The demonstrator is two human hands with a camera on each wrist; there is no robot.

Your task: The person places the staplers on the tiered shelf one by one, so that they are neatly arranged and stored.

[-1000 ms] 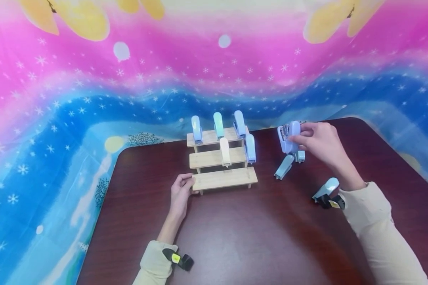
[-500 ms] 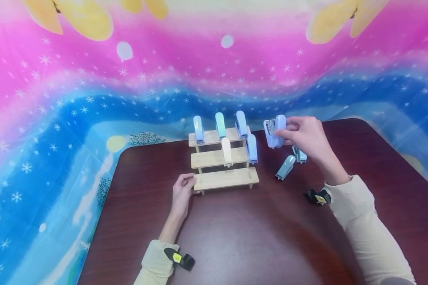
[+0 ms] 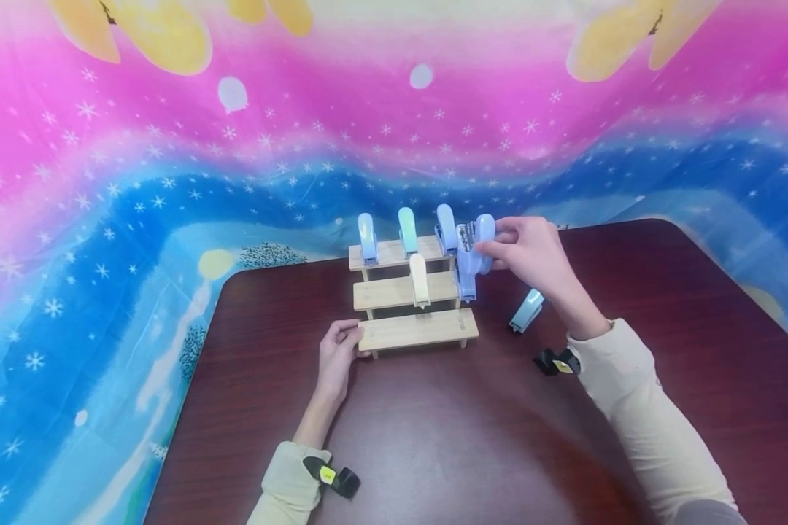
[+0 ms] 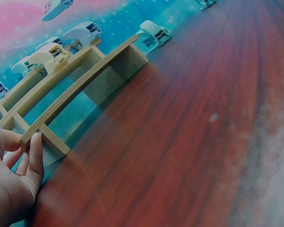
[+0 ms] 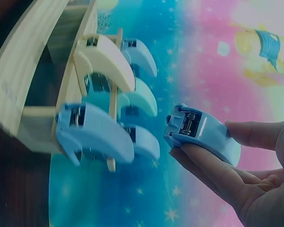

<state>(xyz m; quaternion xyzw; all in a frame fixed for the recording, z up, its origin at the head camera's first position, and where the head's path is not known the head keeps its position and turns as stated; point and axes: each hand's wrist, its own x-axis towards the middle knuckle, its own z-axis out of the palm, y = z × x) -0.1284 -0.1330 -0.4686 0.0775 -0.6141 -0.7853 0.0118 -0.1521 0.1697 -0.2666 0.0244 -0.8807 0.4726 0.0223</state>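
My left hand (image 3: 335, 361) pinches the left end of a three-tier wooden display rack (image 3: 407, 332), thumb above and fingers below the lowest step in the left wrist view. My right hand (image 3: 532, 251) holds a lavender-blue stapler (image 5: 210, 137) between thumb and fingers, raised at the rack's right side. In the head view it overlaps a blue stapler (image 5: 99, 132) on the middle step. Left of that one stands a cream stapler (image 3: 419, 278). The top step bears a light-blue stapler (image 3: 366, 237), a mint-green stapler (image 3: 407, 230) and another blue stapler (image 3: 444, 226).
A pale teal stapler (image 3: 524, 315) lies on the dark red-brown table (image 3: 420, 437), right of the rack and partly behind my right wrist. A colourful cloth backdrop (image 3: 341, 146) hangs behind the table's far edge.
My right hand has carried the lavender-blue stapler leftward from over the loose staplers to the rack's right side. My left hand has kept its grip on the rack.
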